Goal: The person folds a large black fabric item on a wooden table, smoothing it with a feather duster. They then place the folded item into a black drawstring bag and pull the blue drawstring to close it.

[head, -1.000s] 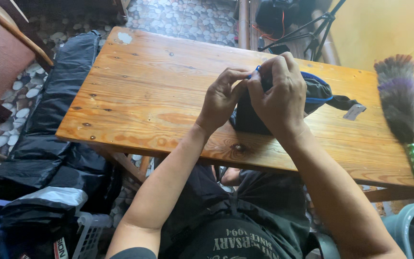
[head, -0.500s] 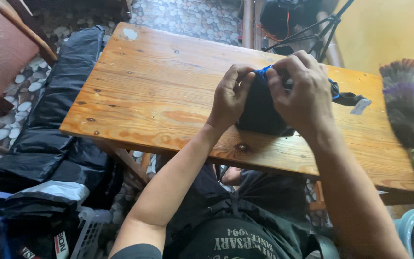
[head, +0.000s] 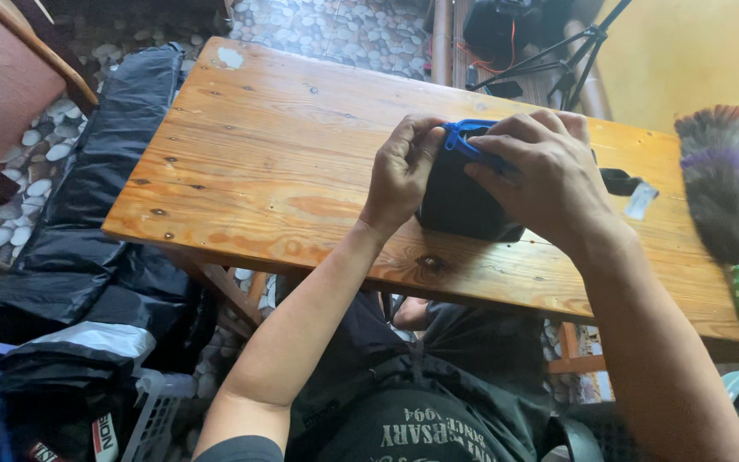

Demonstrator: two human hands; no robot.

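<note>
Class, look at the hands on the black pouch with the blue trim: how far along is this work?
Done: the black pouch sits on the wooden table, gathered into a compact bundle. In hand: the left hand and right hand both pinch its blue trim at the top. Left: a black strap with a white tag trails loose beside it; the feather duster lies untouched.

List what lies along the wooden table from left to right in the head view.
Left hand → black fabric pouch with blue trim → right hand → small white tag → grey-and-purple feather duster with green dotted handle.
</note>
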